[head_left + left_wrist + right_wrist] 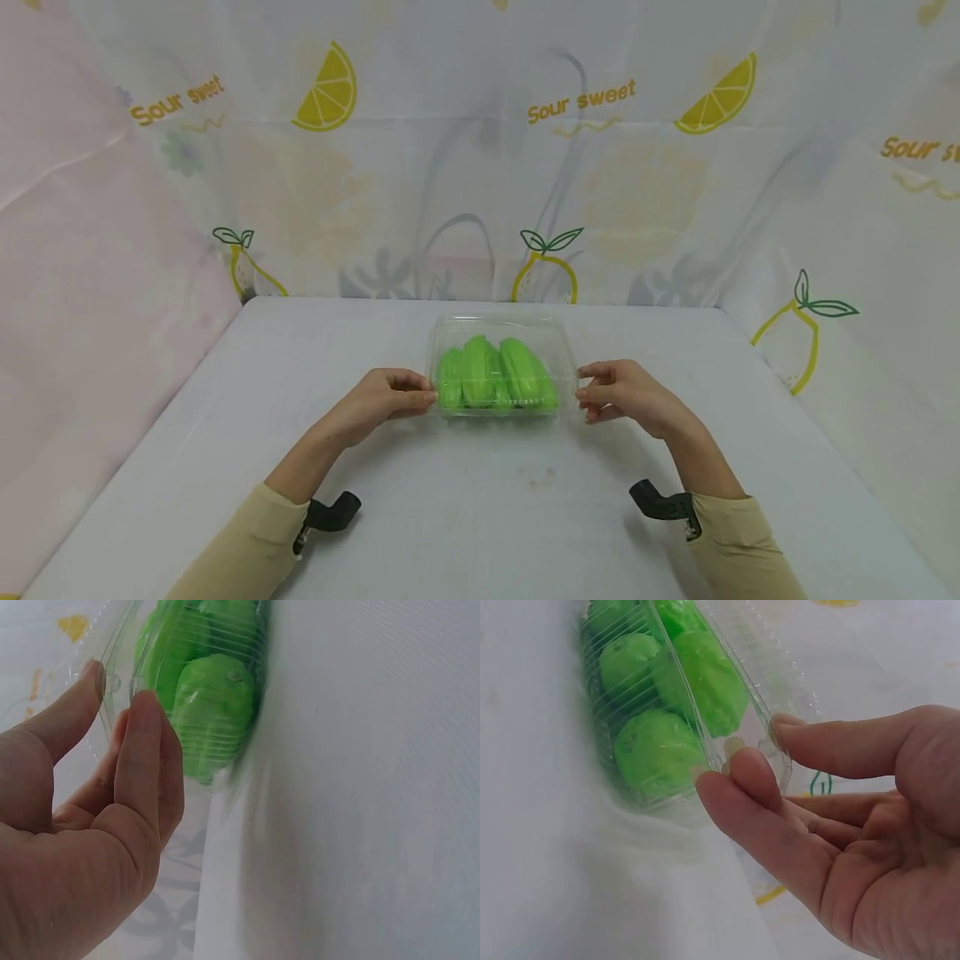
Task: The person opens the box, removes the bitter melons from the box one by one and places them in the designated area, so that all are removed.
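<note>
A clear plastic clamshell box holds several long, bright green, ridged vegetables. It sits toward the back of the white table, between both hands. My left hand pinches the near left corner of its rim. In the left wrist view the thumb is on the lid's edge and the fingers are at the base's edge. On the other side my right hand pinches the near right corner. The right wrist view shows a narrow gap between the lid's rim and the base's rim.
A white cloth covers the table. Behind it hangs a curtain with lemon prints, and more cloth closes off both sides. Each forearm, in a beige sleeve, carries a black wrist camera.
</note>
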### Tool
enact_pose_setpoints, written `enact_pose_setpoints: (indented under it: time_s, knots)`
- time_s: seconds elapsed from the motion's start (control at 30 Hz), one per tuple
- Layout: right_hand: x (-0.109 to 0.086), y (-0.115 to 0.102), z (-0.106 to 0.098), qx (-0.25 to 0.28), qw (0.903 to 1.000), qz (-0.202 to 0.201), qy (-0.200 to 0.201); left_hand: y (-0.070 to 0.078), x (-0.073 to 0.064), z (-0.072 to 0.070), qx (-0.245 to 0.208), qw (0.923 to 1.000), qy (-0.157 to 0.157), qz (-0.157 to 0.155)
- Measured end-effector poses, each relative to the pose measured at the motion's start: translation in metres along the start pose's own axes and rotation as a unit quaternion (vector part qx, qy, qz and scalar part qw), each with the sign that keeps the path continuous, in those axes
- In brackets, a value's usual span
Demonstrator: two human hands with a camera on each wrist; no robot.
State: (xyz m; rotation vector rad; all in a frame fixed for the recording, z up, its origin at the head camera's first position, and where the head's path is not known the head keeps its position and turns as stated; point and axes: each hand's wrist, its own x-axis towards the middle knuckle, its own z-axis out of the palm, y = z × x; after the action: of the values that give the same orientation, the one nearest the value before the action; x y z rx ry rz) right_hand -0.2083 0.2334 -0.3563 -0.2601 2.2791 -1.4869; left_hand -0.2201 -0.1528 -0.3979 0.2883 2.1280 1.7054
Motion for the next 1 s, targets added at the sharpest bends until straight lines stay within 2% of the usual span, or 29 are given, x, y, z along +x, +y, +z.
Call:
enact_pose_setpoints:
  time_s: [0.23, 0.43, 0.77, 0.93, 1.0]
  knots:
    - [0.0020, -0.0005, 0.0026, 0.014, 0.9997, -0.002, 0.022, -0.0001, -0.0011, -0.0010, -0.005, 1.0000, -0.007, 0.002]
    - [0.0008, -0.0014, 0.0023, 0.008, 0.9996, -0.013, 0.023, -0.0005, -0.0017, -0.0027, -0.005, 0.9999, -0.013, -0.003]
    - [0.0005, -0.0049, 0.0000, 0.015, 0.9992, -0.022, 0.030, 0.0015, -0.0043, -0.0084, 0.021, 0.9986, -0.049, 0.005]
    - [-0.0001, -0.0055, 0.0002, 0.021, 0.9989, -0.024, 0.034, 0.0019, -0.0033, -0.0081, 0.031, 0.9985, -0.046, 0.002]
    - [0.0000, -0.0060, 0.0005, 0.024, 0.9988, -0.025, 0.034, 0.0011, -0.0022, -0.0062, 0.029, 0.9990, -0.033, -0.001]
